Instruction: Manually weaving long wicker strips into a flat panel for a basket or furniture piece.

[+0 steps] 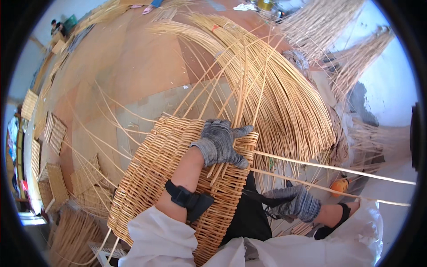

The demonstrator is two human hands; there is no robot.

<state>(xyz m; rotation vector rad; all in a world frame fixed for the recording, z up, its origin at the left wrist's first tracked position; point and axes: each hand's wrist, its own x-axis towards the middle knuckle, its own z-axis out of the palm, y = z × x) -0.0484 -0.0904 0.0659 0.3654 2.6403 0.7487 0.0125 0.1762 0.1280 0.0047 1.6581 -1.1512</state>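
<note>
Head view: wicker piece, one, lying slantwise over the person's lap, lower centre, its loose canes fanning outward. Left hand, grey-gloved, resting palm down on the weave near the upper right corner; index finger and thumb stretching apart toward the right, remaining fingers bending; whether it is gripping the canes passing beneath, cannot tell. Left forearm, rising from the lower edge and leaning right, wearing a black wrist strap. Right hand, grey-gloved, hovering low, right of the wicker, fingers curling beside a dark object; its hold and opening, cannot tell. Right forearm, entering from the right and pointing left. Cane bundle, large, lying beyond the wicker.
</note>
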